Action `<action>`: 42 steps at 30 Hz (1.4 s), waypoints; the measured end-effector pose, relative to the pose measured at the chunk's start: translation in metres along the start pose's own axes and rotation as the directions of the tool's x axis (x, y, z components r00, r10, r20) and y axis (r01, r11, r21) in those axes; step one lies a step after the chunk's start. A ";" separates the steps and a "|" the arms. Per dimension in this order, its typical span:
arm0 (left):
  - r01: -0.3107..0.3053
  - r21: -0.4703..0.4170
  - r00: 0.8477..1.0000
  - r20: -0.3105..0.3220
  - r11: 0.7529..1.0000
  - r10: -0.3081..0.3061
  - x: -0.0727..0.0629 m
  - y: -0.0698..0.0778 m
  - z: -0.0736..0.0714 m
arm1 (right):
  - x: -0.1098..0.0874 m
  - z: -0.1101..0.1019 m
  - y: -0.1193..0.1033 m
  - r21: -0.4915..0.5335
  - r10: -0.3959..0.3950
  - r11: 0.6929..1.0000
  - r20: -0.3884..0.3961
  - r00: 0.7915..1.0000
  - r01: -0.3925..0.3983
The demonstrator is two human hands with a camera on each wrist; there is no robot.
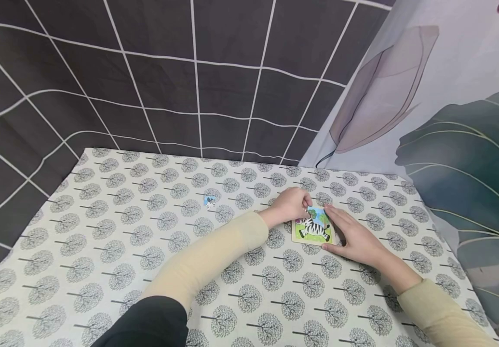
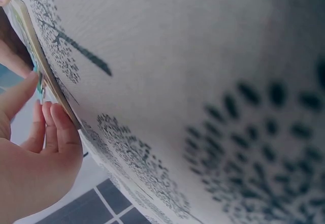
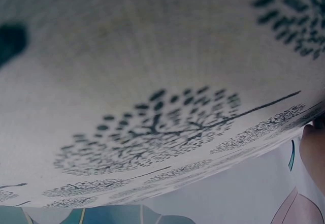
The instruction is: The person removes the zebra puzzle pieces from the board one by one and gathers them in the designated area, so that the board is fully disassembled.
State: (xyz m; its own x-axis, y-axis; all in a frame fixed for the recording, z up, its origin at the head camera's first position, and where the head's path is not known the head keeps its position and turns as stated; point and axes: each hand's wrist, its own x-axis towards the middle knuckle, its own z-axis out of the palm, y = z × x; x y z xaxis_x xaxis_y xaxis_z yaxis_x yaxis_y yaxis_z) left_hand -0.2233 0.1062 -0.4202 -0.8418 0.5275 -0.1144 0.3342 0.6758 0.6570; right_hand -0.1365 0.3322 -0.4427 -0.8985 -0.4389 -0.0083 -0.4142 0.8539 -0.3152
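A square wooden puzzle board (image 1: 314, 232) with a striped zebra on green grass lies on the table. Over its upper left corner, my left hand (image 1: 291, 204) pinches a small puzzle piece (image 2: 42, 88) between thumb and fingertips; most of the piece is hidden by the fingers. My right hand (image 1: 355, 237) holds the board along its right side, thumb at the lower corner and fingers at the upper one. A loose puzzle piece (image 1: 209, 201), blue with black and white stripes, lies to the left, apart from both hands. The right wrist view shows mostly tablecloth.
A white tablecloth (image 1: 145, 231) printed with grey trees covers the table. Behind it hangs a dark curtain (image 1: 158, 82) with a white grid. On the right hangs a pale curtain (image 1: 405, 140) with large leaf shapes, close to the table's right edge.
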 end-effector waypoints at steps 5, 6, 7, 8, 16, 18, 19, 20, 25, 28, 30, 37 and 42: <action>-0.007 -0.043 1.000 -0.030 0.999 0.006 0.001 0.001 0.001 | 0.000 0.000 0.000 -0.009 -0.006 1.000 -0.002 1.000 0.006; -0.009 -0.052 0.999 -0.035 0.999 0.007 0.000 0.001 0.001 | 0.000 0.000 0.000 -0.009 -0.007 1.000 -0.002 1.000 0.007; -0.011 -0.058 0.999 -0.038 0.998 0.009 0.000 0.001 0.001 | 0.000 -0.001 0.000 -0.009 -0.007 1.000 -0.001 1.000 0.007; -0.015 -0.058 0.999 -0.041 0.998 0.013 0.000 0.001 0.001 | 0.000 -0.001 0.000 -0.010 -0.007 1.000 0.001 1.000 0.007; -0.032 -0.061 0.999 -0.044 0.998 0.029 -0.001 0.001 0.003 | -0.001 -0.001 -0.001 -0.010 -0.001 1.000 0.010 1.000 0.001; -0.035 -0.062 0.999 -0.044 0.997 0.032 -0.001 0.001 0.003 | -0.001 -0.001 -0.001 -0.009 -0.005 1.000 0.009 1.000 0.005; -0.038 -0.062 0.998 -0.044 0.997 0.035 -0.001 0.001 0.003 | -0.001 -0.001 -0.001 -0.009 -0.006 1.000 0.008 1.000 0.006; -0.040 -0.063 0.998 -0.044 0.997 0.037 -0.001 0.001 0.003 | -0.001 -0.001 -0.001 -0.010 -0.009 1.000 0.007 1.000 0.009; -0.040 -0.095 0.999 -0.031 0.995 0.037 -0.002 0.001 0.002 | -0.001 -0.001 -0.001 -0.019 -0.009 1.000 0.006 1.000 0.009; -0.031 -0.127 0.999 -0.017 0.991 0.029 -0.003 0.001 0.002 | -0.001 -0.002 -0.001 -0.022 -0.007 1.000 0.006 1.000 0.007; -0.025 -0.143 1.000 -0.008 0.989 0.024 -0.003 0.000 0.002 | -0.001 -0.002 -0.001 -0.023 -0.008 1.000 0.006 1.000 0.008; -0.030 -0.128 0.999 0.019 0.991 0.033 -0.002 0.000 0.003 | -0.001 -0.001 -0.001 -0.020 -0.018 1.000 0.000 1.000 0.018; -0.064 -0.037 0.997 0.050 0.997 0.065 -0.001 0.001 0.004 | -0.001 -0.001 0.000 -0.012 -0.018 1.000 -0.002 1.000 0.018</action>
State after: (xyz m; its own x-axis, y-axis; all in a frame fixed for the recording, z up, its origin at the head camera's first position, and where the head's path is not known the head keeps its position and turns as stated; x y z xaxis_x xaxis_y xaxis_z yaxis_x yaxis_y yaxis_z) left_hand -0.2205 0.1086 -0.4221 -0.7957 0.5959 -0.1085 0.3713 0.6214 0.6900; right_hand -0.1355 0.3326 -0.4419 -0.8914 -0.4533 -0.0009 -0.4316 0.8493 -0.3040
